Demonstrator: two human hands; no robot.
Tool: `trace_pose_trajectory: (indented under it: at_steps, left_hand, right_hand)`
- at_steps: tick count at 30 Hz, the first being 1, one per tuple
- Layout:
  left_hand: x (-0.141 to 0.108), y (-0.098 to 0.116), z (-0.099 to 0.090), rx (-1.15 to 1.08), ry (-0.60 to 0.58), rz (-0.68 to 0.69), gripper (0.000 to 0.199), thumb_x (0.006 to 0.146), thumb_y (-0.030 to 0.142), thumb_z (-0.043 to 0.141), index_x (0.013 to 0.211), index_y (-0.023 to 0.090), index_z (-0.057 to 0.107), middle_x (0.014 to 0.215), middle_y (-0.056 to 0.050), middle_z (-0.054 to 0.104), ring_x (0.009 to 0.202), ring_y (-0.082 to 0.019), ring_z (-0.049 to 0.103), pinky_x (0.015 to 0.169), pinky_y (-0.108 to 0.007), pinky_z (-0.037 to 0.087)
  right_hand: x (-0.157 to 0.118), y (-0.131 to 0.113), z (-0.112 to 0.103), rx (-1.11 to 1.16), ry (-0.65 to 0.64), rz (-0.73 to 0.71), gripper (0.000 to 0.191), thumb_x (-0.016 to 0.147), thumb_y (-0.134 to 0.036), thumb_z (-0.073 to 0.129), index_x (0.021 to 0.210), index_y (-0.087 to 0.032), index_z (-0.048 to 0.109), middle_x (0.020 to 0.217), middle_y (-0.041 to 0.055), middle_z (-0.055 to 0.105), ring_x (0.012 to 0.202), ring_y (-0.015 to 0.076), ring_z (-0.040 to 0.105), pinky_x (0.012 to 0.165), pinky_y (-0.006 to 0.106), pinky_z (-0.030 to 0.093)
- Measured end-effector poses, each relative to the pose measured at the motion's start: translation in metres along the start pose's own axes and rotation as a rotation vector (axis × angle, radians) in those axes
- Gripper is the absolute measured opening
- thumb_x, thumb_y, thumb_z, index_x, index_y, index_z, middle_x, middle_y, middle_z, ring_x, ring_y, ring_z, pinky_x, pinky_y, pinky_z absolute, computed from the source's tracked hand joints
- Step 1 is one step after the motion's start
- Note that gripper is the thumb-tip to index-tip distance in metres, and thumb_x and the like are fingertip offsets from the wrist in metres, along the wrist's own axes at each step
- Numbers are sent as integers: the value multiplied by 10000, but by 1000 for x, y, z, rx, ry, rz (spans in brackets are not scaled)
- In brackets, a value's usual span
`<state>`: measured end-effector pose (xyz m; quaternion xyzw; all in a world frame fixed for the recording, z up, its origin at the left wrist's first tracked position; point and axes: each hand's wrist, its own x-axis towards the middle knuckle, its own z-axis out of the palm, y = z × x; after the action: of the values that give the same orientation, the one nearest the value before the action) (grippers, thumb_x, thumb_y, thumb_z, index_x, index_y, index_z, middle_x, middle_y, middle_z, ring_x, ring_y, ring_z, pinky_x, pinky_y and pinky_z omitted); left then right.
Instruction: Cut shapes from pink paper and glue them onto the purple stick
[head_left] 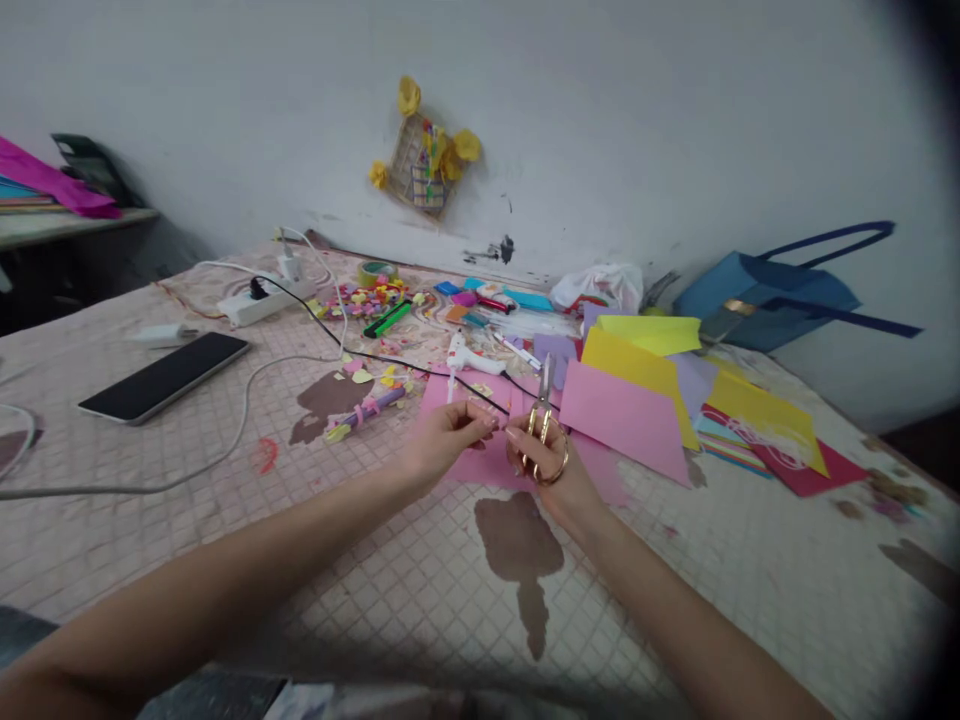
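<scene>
Gold-handled scissors rest in my right hand, blades pointing away from me. The fingers of my left hand are pinched together close to my right fingertips; whatever lies between them is too small to make out. Both hands are above pink paper on the table. Just beyond them lies a white glue gun with a black cord. To the left is a purple rolled stick with pink and yellow paper bits on it.
A tablet and a power strip with trailing cables lie at left. Colored paper sheets and a blue bag are at right. Paper scraps and a green cutter sit toward the wall.
</scene>
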<state>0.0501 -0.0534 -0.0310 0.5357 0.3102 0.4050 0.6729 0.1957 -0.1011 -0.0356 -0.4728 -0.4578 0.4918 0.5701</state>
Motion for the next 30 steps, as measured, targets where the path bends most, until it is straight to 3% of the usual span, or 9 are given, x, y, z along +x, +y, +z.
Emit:
trace_pose_trajectory:
  at_steps: [10, 21, 30]
  left_hand:
    - [3, -15, -3, 98, -105, 85, 230, 755, 336, 650, 745, 115, 584, 680, -17, 579, 652, -109, 514, 648, -252, 401]
    - [2, -13, -3, 156, -88, 156, 226, 762, 335, 640, 738, 120, 577, 667, -9, 564, 635, -108, 505, 620, -243, 397]
    - [4, -13, -5, 238, -113, 238, 175, 784, 283, 616, 731, 124, 567, 670, -16, 574, 632, -120, 532, 616, -252, 418]
  right_hand:
    - [0, 6, 4, 238, -59, 57, 135, 686, -249, 679, 746, -189, 574, 508, -54, 520, 462, 88, 452, 455, 220, 298]
    - [-1, 3, 6, 414, -70, 137, 105, 653, -187, 684, 661, -184, 580, 477, -57, 517, 437, 76, 425, 426, 217, 275]
    - [-1, 8, 6, 432, -81, 148, 98, 673, -189, 677, 658, -187, 580, 512, -58, 520, 434, 71, 423, 417, 214, 282]
